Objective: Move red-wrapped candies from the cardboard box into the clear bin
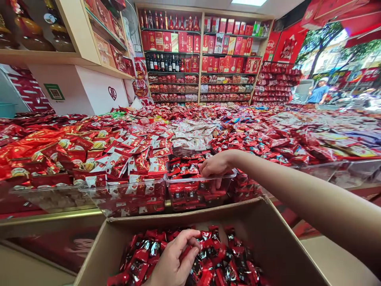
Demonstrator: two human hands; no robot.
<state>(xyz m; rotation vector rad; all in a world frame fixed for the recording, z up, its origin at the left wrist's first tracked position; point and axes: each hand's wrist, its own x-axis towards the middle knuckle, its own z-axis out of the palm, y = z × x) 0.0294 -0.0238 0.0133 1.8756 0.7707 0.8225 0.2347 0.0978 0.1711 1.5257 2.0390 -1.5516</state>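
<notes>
A cardboard box [285, 238] stands in front of me, holding many small red-and-black wrapped candies [229, 258]. Inside it, my left hand [178, 256] is curled, with red wrapper showing between thumb and fingers; how many candies it grips is hidden. My right hand [212, 167] reaches over the box into a clear plastic bin [175, 184]. Its fingers point down among similar red-and-black candies [184, 170], partly visible through the bin's front wall. These fingers look stretched out, and I see nothing held in them.
Left of the bin, another clear tray [125, 190] is heaped with red-and-white packets [119, 163]. White packets [193, 133] lie behind the bin. More red packets [282, 141] spread right. Shelves [202, 51] with bottles and red boxes line the back wall. A person [320, 91] is outside.
</notes>
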